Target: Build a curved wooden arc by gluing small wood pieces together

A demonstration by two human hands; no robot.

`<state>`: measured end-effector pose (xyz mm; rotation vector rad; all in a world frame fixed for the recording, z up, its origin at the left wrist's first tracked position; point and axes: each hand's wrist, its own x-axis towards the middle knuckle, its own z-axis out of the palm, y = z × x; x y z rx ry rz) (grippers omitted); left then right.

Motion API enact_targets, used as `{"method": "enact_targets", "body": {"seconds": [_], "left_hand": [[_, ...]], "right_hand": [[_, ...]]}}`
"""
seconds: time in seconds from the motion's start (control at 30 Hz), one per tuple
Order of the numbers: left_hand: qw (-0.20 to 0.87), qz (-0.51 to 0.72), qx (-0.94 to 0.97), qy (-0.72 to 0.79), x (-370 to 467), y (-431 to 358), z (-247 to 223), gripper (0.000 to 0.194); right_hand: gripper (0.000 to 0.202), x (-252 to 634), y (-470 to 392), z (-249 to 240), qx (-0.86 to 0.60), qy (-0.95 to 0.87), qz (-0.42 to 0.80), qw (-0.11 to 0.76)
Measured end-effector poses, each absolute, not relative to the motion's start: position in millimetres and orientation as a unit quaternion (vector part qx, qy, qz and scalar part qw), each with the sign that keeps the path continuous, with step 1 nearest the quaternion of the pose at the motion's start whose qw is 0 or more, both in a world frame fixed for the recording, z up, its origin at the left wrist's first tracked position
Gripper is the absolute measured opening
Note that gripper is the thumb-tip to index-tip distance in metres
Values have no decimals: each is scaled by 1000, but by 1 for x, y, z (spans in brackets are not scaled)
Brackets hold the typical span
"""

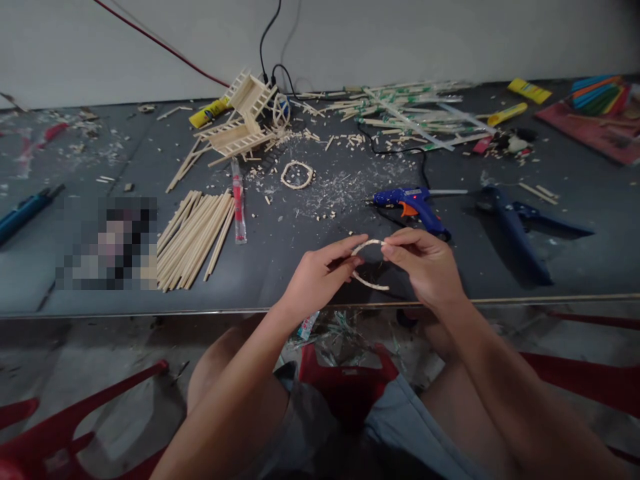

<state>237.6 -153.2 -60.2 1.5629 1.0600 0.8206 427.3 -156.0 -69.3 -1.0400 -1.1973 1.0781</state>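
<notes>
A curved strip of small pale wooden pieces (373, 285) forms an open ring near the table's front edge. My left hand (325, 277) pinches its left side between thumb and fingers. At the strip's upper right end, my right hand (423, 261) is closed on it with thumb and fingertips. The strip's lower end hangs free between the hands. Beyond them lies a finished-looking closed ring of similar pieces (297, 175). A blue glue gun (407, 199) with an orange trigger and a small red light rests just past my right hand.
Wooden sticks (193, 243) lie at the left, beside a red and clear wrapper (239, 200). A small wooden model (245, 127) stands behind. Blue cutters (520, 233) lie at the right. Sticks in green wrappers (405, 110), glue tubes (507, 114), cords and scraps fill the back.
</notes>
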Motion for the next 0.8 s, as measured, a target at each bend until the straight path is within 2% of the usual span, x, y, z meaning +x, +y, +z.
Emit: {"method": "enact_targets", "body": {"seconds": [0.53, 0.8], "left_hand": [[506, 349, 653, 441, 238, -155, -58, 39], [506, 345, 654, 444, 238, -155, -59, 39]], "right_hand": [[8, 428, -156, -69, -479, -537, 423, 551], [11, 427, -155, -69, -452, -537, 432, 567]]}}
